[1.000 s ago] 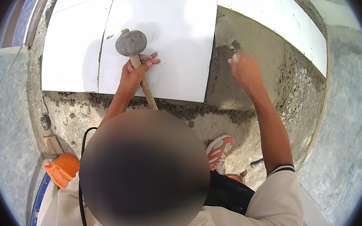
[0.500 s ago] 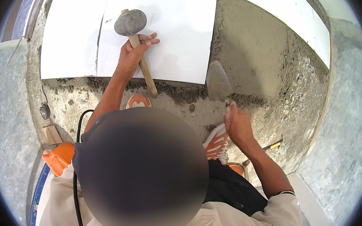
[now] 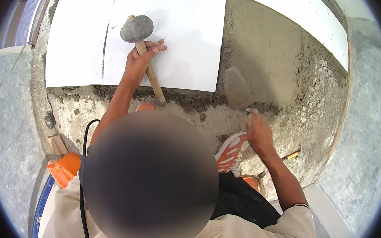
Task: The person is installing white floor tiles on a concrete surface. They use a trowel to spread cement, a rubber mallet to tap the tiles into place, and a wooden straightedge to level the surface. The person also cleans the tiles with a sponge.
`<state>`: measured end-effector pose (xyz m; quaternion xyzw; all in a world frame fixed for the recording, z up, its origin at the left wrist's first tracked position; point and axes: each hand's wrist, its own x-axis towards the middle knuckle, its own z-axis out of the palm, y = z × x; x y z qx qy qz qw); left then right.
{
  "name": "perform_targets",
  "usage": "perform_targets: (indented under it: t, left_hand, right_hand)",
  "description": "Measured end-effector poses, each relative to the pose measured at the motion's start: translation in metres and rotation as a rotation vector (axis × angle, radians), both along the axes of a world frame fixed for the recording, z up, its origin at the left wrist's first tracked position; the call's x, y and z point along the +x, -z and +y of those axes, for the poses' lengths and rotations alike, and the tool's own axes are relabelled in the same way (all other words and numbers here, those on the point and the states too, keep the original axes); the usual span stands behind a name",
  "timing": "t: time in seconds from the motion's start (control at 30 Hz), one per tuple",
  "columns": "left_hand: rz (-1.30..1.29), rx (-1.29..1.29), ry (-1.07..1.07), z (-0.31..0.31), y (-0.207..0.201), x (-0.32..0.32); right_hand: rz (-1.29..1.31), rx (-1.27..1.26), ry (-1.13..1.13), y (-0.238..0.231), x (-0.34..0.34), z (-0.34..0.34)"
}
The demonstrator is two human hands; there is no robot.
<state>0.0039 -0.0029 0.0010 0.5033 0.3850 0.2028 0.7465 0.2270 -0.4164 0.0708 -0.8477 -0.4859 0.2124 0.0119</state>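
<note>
My left hand [image 3: 141, 62] holds a mallet by its pale wooden handle, just below the dark grey rubber head [image 3: 137, 29]. Thumb and palm press on the handle while some fingertips stretch past it, over a large white tile [image 3: 186, 53]. On the right, my right hand [image 3: 259, 134] is closed round the handle of a trowel. The trowel's grey blade [image 3: 237, 88], smeared by motion, is over the edge of the mortar bed [image 3: 269, 47], a little right of the tile's near corner. My fingers cover most of the trowel's handle.
Another white tile [image 3: 77, 43] adjoins on the left, and more white tiles [image 3: 297, 5] lie at the far right. Rubble [image 3: 316, 88] borders the mortar. A yellow-and-black handled tool [image 3: 291, 155] lies by my right forearm. Wood pieces [image 3: 57, 145] and an orange container [image 3: 66, 167] are at left.
My right hand has moved the trowel slightly right and nearer to me, away from the tile's edge. My left hand still holds the mallet over the tile.
</note>
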Motion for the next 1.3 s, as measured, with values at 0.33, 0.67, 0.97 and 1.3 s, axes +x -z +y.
perform_targets:
  t: [0.33,0.67,0.97,1.3]
  left_hand:
    - [0.040,0.020,-0.008,0.001,-0.006,-0.005]
    - [0.056,0.038,-0.029,0.000,-0.014,-0.004]
    - [-0.108,0.086,0.016,-0.053,-0.052,0.053]
    - [0.751,1.151,0.402,-0.028,0.002,-0.035]
  right_hand:
    - [0.126,0.494,0.980,0.010,0.145,0.021]
    - [-0.567,0.553,0.476,0.001,0.265,0.019]
    - [0.764,0.450,0.043,-0.020,-0.051,0.202]
    - [0.464,0.232,0.222,-0.021,0.040,0.136]
